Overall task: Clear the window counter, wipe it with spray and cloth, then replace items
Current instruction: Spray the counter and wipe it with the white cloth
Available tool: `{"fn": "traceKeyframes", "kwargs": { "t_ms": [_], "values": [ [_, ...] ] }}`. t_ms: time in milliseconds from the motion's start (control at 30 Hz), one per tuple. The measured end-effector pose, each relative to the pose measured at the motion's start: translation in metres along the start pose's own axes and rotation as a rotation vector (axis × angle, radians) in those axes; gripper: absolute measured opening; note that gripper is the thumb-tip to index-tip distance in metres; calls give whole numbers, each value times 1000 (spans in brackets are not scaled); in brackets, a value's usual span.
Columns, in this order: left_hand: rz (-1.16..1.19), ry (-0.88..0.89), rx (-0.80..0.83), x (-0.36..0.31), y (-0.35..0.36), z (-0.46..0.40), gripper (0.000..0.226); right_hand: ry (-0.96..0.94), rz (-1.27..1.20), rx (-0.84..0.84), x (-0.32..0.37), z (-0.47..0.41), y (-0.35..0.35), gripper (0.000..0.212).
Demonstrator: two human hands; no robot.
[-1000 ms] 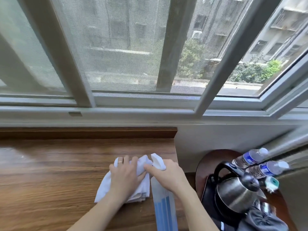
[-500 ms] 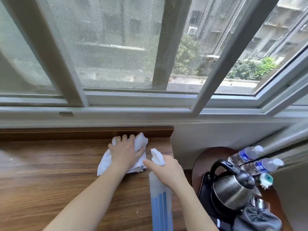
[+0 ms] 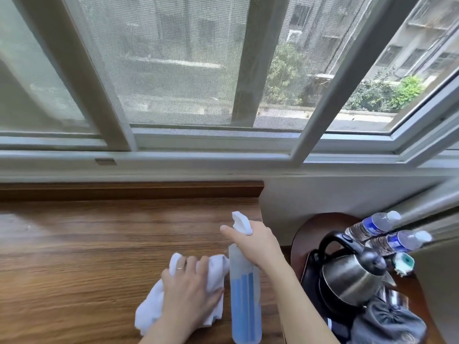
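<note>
The left hand (image 3: 191, 289) lies palm-down, pressing a crumpled white cloth (image 3: 159, 306) flat on the wooden worktop (image 3: 87, 256). The right hand (image 3: 258, 244) keeps a closed grip on the neck of an upright spray bottle (image 3: 244, 301) just beside the cloth, forefinger extended. A kettle (image 3: 350, 276) and two water bottles (image 3: 382, 232) sit on a side table (image 3: 305, 232) to the right.

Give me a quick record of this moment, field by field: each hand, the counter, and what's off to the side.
left hand: pressed flat on white cloth, ring on one finger
right hand: gripping spray bottle near its white nozzle
spray bottle: blue liquid, held upright
counter: wooden, only cloth on it in view
side table: steel kettle, two water bottles
stage: wiping, items not yet replaced
</note>
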State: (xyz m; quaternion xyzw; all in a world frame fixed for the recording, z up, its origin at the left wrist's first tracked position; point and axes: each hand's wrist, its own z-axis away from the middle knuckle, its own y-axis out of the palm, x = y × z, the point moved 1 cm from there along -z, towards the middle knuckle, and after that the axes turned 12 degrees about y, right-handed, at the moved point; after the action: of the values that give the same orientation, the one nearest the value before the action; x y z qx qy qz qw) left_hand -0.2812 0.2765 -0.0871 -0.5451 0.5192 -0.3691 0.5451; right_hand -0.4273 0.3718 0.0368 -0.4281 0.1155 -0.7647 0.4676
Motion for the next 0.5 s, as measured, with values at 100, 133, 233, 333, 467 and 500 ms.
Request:
{"fn": "traceKeyframes", "kwargs": {
  "t_ms": [100, 133, 233, 333, 467, 500],
  "values": [
    [-17, -7, 4, 0, 1, -6, 62, -7, 20, -18, 3, -1, 1, 56],
    [-26, -12, 7, 2, 1, -11, 60, -8, 23, -16, 3, -2, 1, 56],
    [-56, -12, 8, 9, 4, -27, 59, -14, 41, -3, 4, -3, 3, 47],
    [-66, -23, -29, 15, 6, -47, 58, -16, 28, -2, 4, -4, 3, 47],
    [-72, -63, -52, 23, 8, -83, 60, -18, 26, 3, 3, -5, 1, 46],
    [-71, -63, -53, 24, 8, -92, 61, -18, 26, 2, 3, -5, 1, 45]
  ]
}}
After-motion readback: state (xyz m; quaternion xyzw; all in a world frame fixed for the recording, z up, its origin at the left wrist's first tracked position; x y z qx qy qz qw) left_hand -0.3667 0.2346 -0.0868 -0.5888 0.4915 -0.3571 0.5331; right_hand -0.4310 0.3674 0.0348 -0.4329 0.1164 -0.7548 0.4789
